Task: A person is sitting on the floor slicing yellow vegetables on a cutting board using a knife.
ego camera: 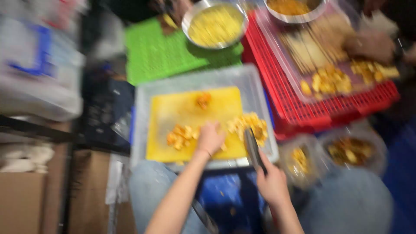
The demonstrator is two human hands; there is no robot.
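Observation:
The view is blurred. My left hand (210, 138) rests on a yellow cutting board (190, 115), fingers among cut yellow-orange food pieces (182, 135). A second pile of pieces (251, 123) lies at the board's right side. My right hand (272, 182) grips the handle of a knife (251, 147) whose dark blade points up toward that pile. The board sits on an upturned clear plastic crate (143, 104). A small orange piece (203, 99) lies alone near the board's far edge.
A green crate (151, 56) with a metal bowl of yellow food (215, 24) is behind. A red crate (303, 108) holds a clear tray with skewers and food pieces, where another person's hand (368, 45) works. Two clear bags of food (351, 149) sit at right. Cardboard boxes (21, 195) stand at left.

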